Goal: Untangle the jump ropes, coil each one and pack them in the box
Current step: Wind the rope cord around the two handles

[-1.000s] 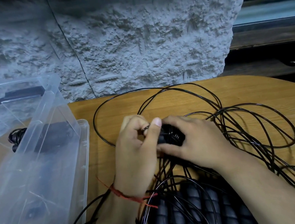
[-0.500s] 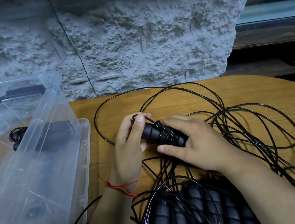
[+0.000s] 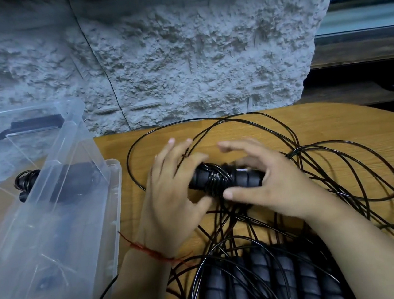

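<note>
Black ribbed jump-rope handles [image 3: 246, 180] wound with thin cord [image 3: 215, 179] are clasped by the curled right hand [image 3: 276, 184] and braced by the spread left hand [image 3: 169, 194], seemingly so nothing unwinds.

A rough grey plaster wall [image 3: 181, 60] rises just behind the round-edged wooden table [image 3: 336, 128]. A thin dark line [image 3: 99, 62] runs down that wall toward the table, and beyond the table's far right edge sits a dark wooden ledge [image 3: 361, 52].
</note>
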